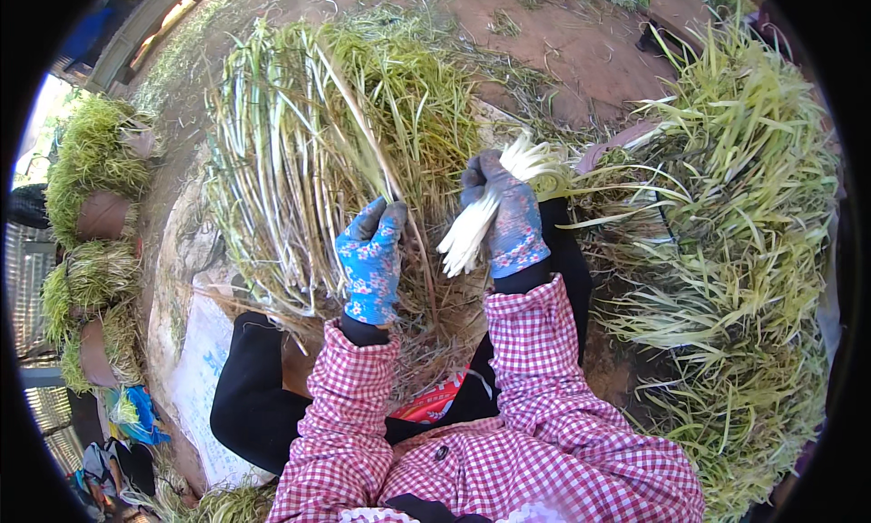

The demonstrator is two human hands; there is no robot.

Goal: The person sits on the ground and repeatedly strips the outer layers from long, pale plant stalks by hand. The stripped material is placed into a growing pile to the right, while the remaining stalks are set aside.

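Observation:
My left hand [371, 264], in a blue flowered work glove with dark fingertips, pinches a long thin plant stalk [362, 118] between thumb and fingers. Motion blurs part of that stalk. My right hand [515, 223], gloved the same way, is closed around a bunch of pale, whitish stems [468, 236]. Their lower ends line up below the fist, and some yellowish leaves trail off to the right. Beyond my hands lies a large heap of long leafy stalks [286, 149], with pale stems and yellow-green tops.
A broad pile of yellow-green leafy plants [742, 251] fills the right side. Tied bundles [102, 152] stand in a row at the left. A white printed sack [207, 380] lies by my left knee [252, 394]. Straw litter [435, 360] covers the ground between my legs.

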